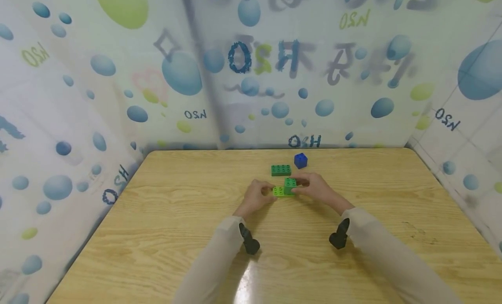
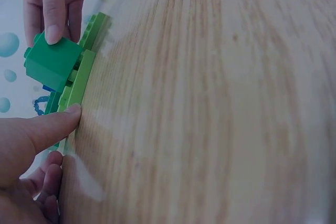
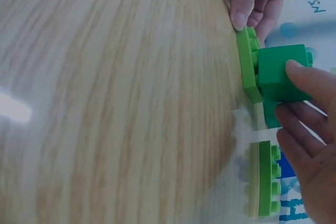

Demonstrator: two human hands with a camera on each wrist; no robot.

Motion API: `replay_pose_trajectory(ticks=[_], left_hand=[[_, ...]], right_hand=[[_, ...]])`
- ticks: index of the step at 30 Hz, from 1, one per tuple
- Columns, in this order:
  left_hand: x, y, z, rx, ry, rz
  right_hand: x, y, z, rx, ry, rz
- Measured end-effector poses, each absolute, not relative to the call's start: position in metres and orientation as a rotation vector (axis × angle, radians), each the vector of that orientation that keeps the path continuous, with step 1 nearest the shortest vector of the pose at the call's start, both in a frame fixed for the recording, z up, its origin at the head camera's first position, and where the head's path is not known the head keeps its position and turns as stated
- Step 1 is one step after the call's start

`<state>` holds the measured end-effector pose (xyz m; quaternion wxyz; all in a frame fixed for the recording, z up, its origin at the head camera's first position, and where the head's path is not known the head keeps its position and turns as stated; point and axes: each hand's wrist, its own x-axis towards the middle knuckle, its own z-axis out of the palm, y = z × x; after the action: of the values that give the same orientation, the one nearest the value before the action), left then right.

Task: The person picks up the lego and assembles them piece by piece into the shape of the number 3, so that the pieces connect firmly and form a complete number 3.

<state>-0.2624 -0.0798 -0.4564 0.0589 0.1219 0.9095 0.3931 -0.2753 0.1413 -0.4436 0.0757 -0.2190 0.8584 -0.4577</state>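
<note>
A low lime-green brick (image 1: 278,191) lies on the table, and my left hand (image 1: 256,196) pinches its left end between thumb and fingers. Over its right end, my right hand (image 1: 313,187) holds a taller green block (image 1: 290,186) between thumb and fingers. In the left wrist view the green block (image 2: 55,60) leans slightly against the studs of the lime-green brick (image 2: 81,80); whether it is seated I cannot tell. The right wrist view has the thumb on the side of the green block (image 3: 283,74).
Just behind the hands lies a flat green brick (image 1: 280,170) with studs up. A blue block (image 1: 300,160) stands further back. Another lime-green brick (image 3: 266,179) appears beside the right hand in the right wrist view. A patterned curtain (image 1: 251,103) rises behind the wooden table (image 1: 188,182).
</note>
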Motion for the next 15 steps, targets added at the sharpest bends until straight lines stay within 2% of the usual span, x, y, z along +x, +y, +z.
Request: replay_pose_trajectory(ticks=[15], left_hand=[[-0.2638, -0.0803, -0.4557, 0.347, 2.718, 1.215]], right_hand=[[-0.2775, 0.1392, -0.4393, -0.682, 2.679, -1.191]])
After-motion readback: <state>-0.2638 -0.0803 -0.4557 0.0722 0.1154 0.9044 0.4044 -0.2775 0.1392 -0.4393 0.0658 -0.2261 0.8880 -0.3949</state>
